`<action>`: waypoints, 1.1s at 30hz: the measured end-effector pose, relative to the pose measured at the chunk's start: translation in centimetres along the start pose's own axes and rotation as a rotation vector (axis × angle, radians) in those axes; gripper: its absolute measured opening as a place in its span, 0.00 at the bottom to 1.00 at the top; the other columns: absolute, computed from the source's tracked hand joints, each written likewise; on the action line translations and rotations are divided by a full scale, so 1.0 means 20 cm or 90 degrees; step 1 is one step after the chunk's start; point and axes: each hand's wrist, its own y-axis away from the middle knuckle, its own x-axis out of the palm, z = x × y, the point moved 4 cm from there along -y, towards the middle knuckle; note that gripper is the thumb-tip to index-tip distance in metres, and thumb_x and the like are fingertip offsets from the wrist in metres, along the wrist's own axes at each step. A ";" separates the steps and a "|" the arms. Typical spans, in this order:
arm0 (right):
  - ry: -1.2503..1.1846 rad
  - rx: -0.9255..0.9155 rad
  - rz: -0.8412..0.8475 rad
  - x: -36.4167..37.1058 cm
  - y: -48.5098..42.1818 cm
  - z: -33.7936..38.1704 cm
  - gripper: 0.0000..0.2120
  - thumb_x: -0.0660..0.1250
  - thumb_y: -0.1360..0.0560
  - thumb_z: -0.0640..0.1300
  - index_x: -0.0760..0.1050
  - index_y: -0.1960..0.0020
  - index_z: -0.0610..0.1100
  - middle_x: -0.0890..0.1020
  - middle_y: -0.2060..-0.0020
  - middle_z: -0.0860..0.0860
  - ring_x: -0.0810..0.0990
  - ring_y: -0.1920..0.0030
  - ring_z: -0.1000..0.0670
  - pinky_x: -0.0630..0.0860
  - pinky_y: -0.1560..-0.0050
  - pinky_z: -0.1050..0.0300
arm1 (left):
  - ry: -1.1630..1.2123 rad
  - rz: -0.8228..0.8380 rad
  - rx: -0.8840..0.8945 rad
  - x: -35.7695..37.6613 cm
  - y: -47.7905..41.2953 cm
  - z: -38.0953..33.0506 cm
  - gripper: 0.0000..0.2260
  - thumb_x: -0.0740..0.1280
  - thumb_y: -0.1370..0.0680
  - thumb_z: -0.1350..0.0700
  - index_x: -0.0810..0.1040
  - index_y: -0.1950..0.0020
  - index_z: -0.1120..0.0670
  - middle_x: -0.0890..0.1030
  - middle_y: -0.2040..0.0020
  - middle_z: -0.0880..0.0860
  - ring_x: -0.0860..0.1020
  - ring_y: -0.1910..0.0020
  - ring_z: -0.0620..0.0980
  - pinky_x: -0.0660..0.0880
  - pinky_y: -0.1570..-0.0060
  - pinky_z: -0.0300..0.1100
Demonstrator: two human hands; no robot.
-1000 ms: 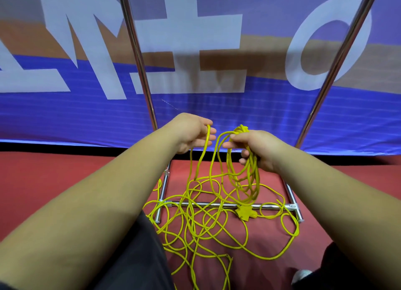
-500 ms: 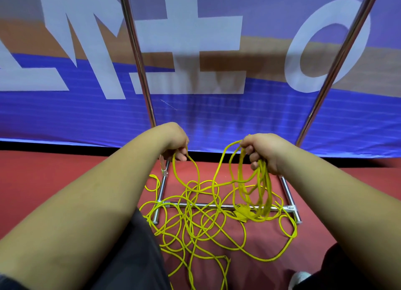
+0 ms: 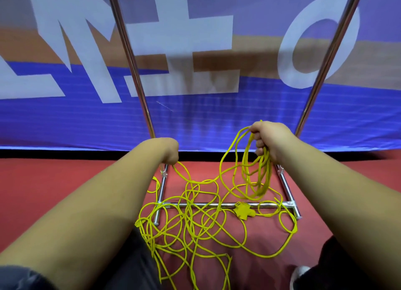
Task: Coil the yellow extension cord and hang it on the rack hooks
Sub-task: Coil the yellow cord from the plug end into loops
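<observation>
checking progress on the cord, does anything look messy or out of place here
Yes. Most of the cord lies in a loose tangle on the red floor, strands crossing the rack's bottom bar. Only a few loops hang from the right hand; the left hand holds one strand. Nothing looks damaged.

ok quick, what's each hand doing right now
Left hand: grips one strand of the yellow extension cord.
Right hand: grips a bundle of coiled loops of the same cord.

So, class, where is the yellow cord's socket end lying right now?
In the head view the socket end lies on the red floor, right of centre, by the rack's bottom crossbar, below the loops hanging from the right hand.
</observation>
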 end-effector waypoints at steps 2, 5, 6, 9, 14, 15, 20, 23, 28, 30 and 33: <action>-0.006 0.002 0.013 -0.02 0.00 0.00 0.04 0.68 0.22 0.41 0.73 0.54 0.44 0.64 0.73 0.51 0.59 0.78 0.53 0.60 0.78 0.62 | 0.106 -0.012 -0.021 0.02 -0.03 0.02 0.10 0.65 0.22 0.54 0.80 0.55 0.60 0.85 0.59 0.58 0.83 0.65 0.57 0.83 0.60 0.46; 0.014 0.001 0.042 -0.03 0.00 0.00 0.05 0.69 0.22 0.43 0.74 0.55 0.45 0.64 0.73 0.53 0.59 0.76 0.53 0.60 0.77 0.62 | 0.369 -0.081 -0.072 -0.01 -0.07 0.05 0.06 0.64 0.18 0.60 0.79 0.52 0.55 0.86 0.58 0.57 0.86 0.62 0.54 0.83 0.60 0.44; 0.020 -0.001 0.045 -0.03 0.00 -0.01 0.06 0.70 0.22 0.43 0.74 0.55 0.45 0.64 0.73 0.52 0.59 0.76 0.52 0.60 0.77 0.61 | 0.505 -0.107 -0.085 -0.02 -0.07 0.04 0.09 0.61 0.18 0.65 0.78 0.48 0.54 0.85 0.56 0.59 0.88 0.60 0.56 0.84 0.60 0.47; 0.020 -0.008 0.045 -0.01 -0.01 -0.03 0.05 0.70 0.22 0.43 0.75 0.53 0.44 0.64 0.73 0.52 0.59 0.77 0.52 0.62 0.76 0.61 | 0.778 -0.048 -0.067 -0.01 -0.05 0.00 0.11 0.58 0.17 0.67 0.74 0.38 0.58 0.80 0.45 0.62 0.88 0.58 0.60 0.84 0.65 0.49; 0.016 -0.017 0.022 0.00 -0.01 -0.02 0.05 0.70 0.22 0.42 0.76 0.53 0.42 0.66 0.74 0.51 0.61 0.79 0.52 0.64 0.75 0.60 | 0.410 -0.110 -0.025 -0.06 -0.04 0.03 0.07 0.68 0.20 0.59 0.82 0.43 0.54 0.86 0.50 0.55 0.86 0.52 0.56 0.84 0.50 0.50; 0.015 -0.018 0.020 0.00 -0.01 -0.01 0.05 0.70 0.22 0.42 0.76 0.53 0.42 0.66 0.74 0.51 0.61 0.79 0.52 0.64 0.75 0.60 | 0.277 -0.128 -0.033 -0.07 -0.02 0.03 0.06 0.72 0.21 0.54 0.84 0.47 0.53 0.86 0.53 0.53 0.84 0.52 0.55 0.82 0.51 0.49; 0.010 -0.020 0.002 -0.02 -0.01 -0.02 0.05 0.70 0.22 0.42 0.76 0.52 0.42 0.66 0.73 0.50 0.62 0.79 0.51 0.66 0.75 0.59 | 0.093 -0.105 -0.049 -0.07 0.01 0.01 0.24 0.63 0.17 0.38 0.80 0.58 0.57 0.81 0.61 0.53 0.80 0.58 0.57 0.80 0.55 0.49; -0.022 -0.020 -0.020 -0.04 -0.03 -0.01 0.04 0.69 0.22 0.41 0.76 0.49 0.42 0.66 0.73 0.50 0.63 0.78 0.51 0.67 0.74 0.59 | 0.507 0.017 -0.104 -0.01 0.03 -0.02 0.16 0.64 0.16 0.47 0.75 0.55 0.58 0.77 0.65 0.55 0.83 0.67 0.56 0.85 0.55 0.53; -0.039 -0.020 -0.013 -0.03 -0.01 0.01 0.04 0.69 0.22 0.42 0.76 0.50 0.44 0.66 0.75 0.51 0.62 0.78 0.51 0.67 0.74 0.59 | 0.949 0.266 -0.165 -0.07 0.11 -0.04 0.15 0.64 0.22 0.48 0.69 0.66 0.53 0.56 0.68 0.45 0.58 0.76 0.45 0.66 0.67 0.34; -0.034 -0.030 0.002 -0.02 0.01 0.03 0.06 0.70 0.22 0.43 0.74 0.54 0.44 0.66 0.74 0.51 0.62 0.78 0.51 0.66 0.74 0.59 | 0.999 0.270 -0.127 -0.11 0.11 -0.03 0.20 0.66 0.21 0.43 0.70 0.66 0.54 0.55 0.68 0.46 0.57 0.75 0.45 0.62 0.64 0.35; -0.036 -0.054 0.012 0.01 0.03 0.04 0.09 0.70 0.22 0.44 0.72 0.58 0.46 0.66 0.73 0.51 0.62 0.78 0.51 0.66 0.74 0.60 | 0.790 0.205 0.003 -0.13 0.12 -0.04 0.18 0.69 0.19 0.44 0.75 0.63 0.54 0.60 0.69 0.48 0.61 0.74 0.46 0.64 0.69 0.38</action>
